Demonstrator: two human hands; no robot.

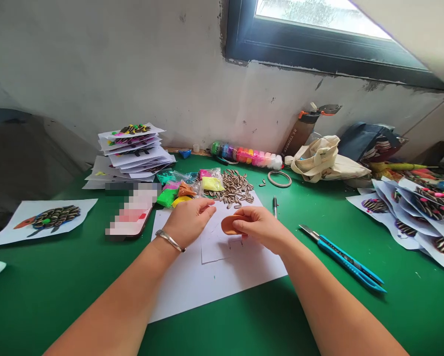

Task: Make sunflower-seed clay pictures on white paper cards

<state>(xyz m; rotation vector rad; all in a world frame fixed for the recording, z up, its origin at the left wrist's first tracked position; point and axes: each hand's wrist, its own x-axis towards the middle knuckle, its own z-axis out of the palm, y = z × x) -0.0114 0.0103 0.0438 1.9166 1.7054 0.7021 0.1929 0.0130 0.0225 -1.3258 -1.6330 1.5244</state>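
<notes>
My right hand point(261, 225) pinches a flat, oval, orange-brown piece of clay point(228, 225) between thumb and fingers, just above a small sheet of paper point(214, 249) with faint pencil lines. To the left, my left hand point(192, 220) hovers over the same paper, fingers bent and thumb slightly apart, with nothing visible in it. Beneath both lies a larger white sheet point(185, 291). Past my fingertips are small bags of coloured clay, among them a yellow bag point(212, 184) and a green bag point(167, 198), beside a heap of striped sunflower seeds point(237, 187).
On the green table point(355, 321) lie a blue utility knife point(350, 262), a pen point(275, 205), a tape ring point(279, 179) and a phone point(133, 212). Stacked pictures point(133, 153) stand at left, more pictures point(422, 207) at right. A bottle point(299, 133) and cloth bag point(318, 158) sit behind.
</notes>
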